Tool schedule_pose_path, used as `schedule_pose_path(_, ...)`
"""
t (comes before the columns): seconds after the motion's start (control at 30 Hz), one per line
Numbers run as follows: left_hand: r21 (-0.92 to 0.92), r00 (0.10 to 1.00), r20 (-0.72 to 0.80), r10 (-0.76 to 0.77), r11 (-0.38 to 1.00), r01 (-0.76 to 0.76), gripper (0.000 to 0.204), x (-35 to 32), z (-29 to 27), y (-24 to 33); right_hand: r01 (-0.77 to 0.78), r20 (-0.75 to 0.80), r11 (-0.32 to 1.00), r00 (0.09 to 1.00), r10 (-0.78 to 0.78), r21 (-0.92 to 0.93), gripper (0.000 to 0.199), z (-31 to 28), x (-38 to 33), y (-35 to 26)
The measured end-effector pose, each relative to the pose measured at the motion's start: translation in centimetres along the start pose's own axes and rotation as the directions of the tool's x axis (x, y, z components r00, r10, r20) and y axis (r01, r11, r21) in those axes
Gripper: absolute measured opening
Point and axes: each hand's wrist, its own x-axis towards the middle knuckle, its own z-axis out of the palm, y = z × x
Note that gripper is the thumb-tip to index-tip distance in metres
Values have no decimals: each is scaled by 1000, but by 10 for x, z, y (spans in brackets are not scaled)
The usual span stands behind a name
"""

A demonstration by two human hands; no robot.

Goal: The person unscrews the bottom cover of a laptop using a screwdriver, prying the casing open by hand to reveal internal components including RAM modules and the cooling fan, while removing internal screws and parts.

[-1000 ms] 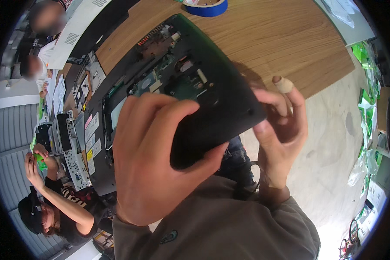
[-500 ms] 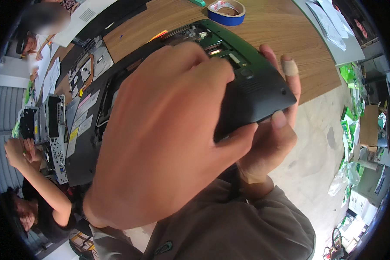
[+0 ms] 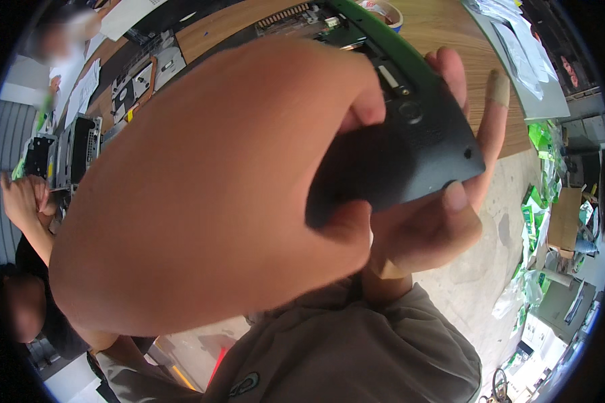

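Note:
A black laptop [image 3: 417, 151] is held up with its underside toward me, its open compartments showing circuit boards and slots. My left hand [image 3: 215, 181] is large in front and hides most of the laptop. Its fingers curl over the underside and its thumb lies at the near edge. At the right corner my right hand [image 3: 427, 238] grips the laptop, thumb on the near edge and fingers along the far side. One right finger carries a beige bandage [image 3: 497, 88].
Beneath is a wooden table [image 3: 444, 33] with a roll of blue tape [image 3: 385, 12]. Bare laptop parts [image 3: 131, 91] and a metal chassis [image 3: 77, 151] lie to the left. Another person's hands [image 3: 27, 201] are at the left edge. Green-and-white packaging [image 3: 534, 215] litters the floor at right.
My left hand has come closer and covers more of the laptop. The laptop's right corner and my right hand have shifted slightly right. The tape roll now sits partly out of view.

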Motion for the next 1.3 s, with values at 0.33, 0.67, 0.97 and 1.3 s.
schedule_pose_path(0.33,295,997,-72,-42,954,61,50,-10,4,16,-39,36,995,998,43,-91,106,8,5,-9)
schedule_pose_path(0.67,579,995,-24,97,813,-66,49,6,1,17,-28,84,1000,996,28,1,97,-1,7,-3)
schedule_pose_path(0.97,758,996,50,77,646,-88,64,-1,14,19,1,20,994,1000,1,-106,92,0,-7,1)
schedule_pose_path(1.3,728,998,40,40,683,-57,70,-13,-7,20,-19,46,991,999,25,-133,67,13,-9,-7)
